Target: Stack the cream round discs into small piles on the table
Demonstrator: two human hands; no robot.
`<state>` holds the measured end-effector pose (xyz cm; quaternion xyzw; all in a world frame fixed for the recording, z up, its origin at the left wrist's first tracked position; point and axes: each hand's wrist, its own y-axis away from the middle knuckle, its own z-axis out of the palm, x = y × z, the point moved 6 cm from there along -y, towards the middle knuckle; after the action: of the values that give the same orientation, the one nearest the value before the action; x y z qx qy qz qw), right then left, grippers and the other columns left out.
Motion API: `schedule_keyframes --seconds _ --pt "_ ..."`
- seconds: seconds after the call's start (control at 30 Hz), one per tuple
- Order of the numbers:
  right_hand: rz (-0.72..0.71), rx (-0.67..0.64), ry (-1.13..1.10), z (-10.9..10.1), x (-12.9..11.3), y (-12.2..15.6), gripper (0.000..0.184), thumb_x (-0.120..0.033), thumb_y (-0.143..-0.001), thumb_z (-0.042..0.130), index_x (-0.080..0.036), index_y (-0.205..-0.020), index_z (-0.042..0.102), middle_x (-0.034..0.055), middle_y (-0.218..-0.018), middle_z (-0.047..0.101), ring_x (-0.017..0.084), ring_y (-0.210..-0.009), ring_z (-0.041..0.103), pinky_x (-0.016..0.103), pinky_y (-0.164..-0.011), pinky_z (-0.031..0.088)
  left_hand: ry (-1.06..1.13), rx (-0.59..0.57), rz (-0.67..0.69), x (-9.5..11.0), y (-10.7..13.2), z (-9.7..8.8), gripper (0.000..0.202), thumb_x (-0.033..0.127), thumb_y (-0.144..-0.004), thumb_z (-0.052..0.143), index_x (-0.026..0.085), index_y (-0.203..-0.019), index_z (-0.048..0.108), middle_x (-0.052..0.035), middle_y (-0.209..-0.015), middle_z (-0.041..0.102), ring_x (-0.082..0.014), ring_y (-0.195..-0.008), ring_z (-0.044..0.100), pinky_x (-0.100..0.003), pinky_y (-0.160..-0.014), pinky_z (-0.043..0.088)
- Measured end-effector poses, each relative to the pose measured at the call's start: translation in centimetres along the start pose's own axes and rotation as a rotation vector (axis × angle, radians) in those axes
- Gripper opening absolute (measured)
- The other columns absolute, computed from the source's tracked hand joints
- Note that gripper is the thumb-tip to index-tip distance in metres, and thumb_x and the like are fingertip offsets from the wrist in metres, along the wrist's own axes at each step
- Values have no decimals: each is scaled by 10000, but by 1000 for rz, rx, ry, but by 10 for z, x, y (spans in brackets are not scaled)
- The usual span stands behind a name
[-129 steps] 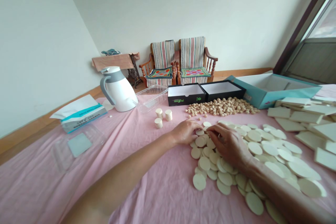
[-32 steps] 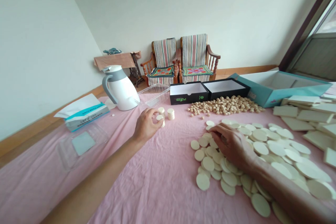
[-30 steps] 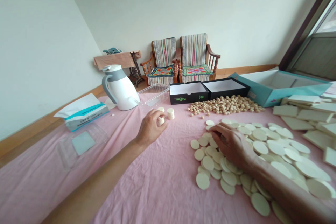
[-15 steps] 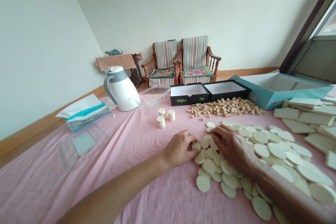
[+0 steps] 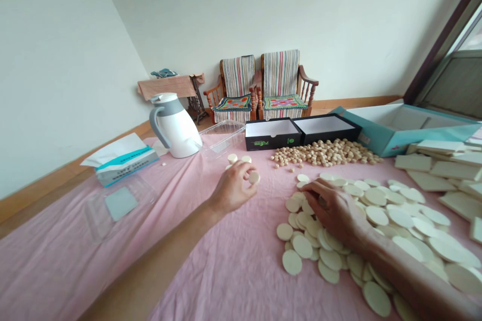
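My left hand [image 5: 234, 189] is raised over the pink tablecloth [image 5: 113, 256], pinching a small cream disc [image 5: 253, 177] between thumb and fingers. Just behind it stand small stacks of the same discs [image 5: 238, 159], partly hidden by the hand. My right hand [image 5: 331, 209] rests palm down on the near edge of a wide spread of cream discs [image 5: 376, 220], fingers curled over them; what lies under the fingers is hidden.
A heap of small tan pellets [image 5: 324, 152] lies before two open black boxes [image 5: 301, 132]. A teal box [image 5: 399, 128] and cream square slabs [image 5: 440, 165] sit at right. A white jug [image 5: 173, 125], tissue pack [image 5: 122, 159] and clear trays [image 5: 222, 138] stand at left.
My left hand left the disc spread with one disc and moved up and left toward the small stacks. My right hand stayed on the spread.
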<state>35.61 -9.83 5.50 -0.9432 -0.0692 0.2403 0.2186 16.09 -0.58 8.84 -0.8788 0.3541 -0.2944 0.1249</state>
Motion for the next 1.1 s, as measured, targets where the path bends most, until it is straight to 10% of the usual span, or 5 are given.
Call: schedule_keyframes --seconds 0.23,0.57,0.73,0.97,1.1 --pt "1 4 5 -1 0 0 217 -251 -872 422 -196 -890 630 49 -809 598 164 -711 556 282 -638 409 -125 103 -218 -66 -12 -32 279 193 -645 603 209 -917 540 -11 -909 640 -167 -791 591 -280 -711 469" --pt "-4 5 -1 0 1 0 212 -253 -871 421 -196 -886 625 50 -800 595 160 -693 541 285 -638 407 -176 79 -253 -75 -11 -27 325 177 -633 598 215 -953 551 -13 -916 639 -177 -826 595 -284 -723 468" --pt "7 -2 -11 0 -1 0 211 -244 -876 415 -191 -868 619 48 -799 589 162 -710 541 285 -652 406 -80 153 -158 -47 -12 -35 243 179 -700 557 198 -941 588 -18 -930 642 -155 -797 584 -283 -736 465" --pt "-17 18 1 -3 -3 0 216 -237 -865 422 -192 -883 633 48 -791 595 159 -699 549 277 -632 407 170 -412 213 49 31 14 273 202 -754 599 202 -1027 622 -59 -985 617 -172 -892 574 -292 -804 464" --pt "-14 14 -16 -3 -3 0 217 -229 -870 416 -191 -882 629 49 -796 592 163 -718 551 281 -657 409 123 -494 284 68 53 33 217 152 -769 585 189 -981 613 -58 -952 605 -191 -921 560 -303 -824 452"
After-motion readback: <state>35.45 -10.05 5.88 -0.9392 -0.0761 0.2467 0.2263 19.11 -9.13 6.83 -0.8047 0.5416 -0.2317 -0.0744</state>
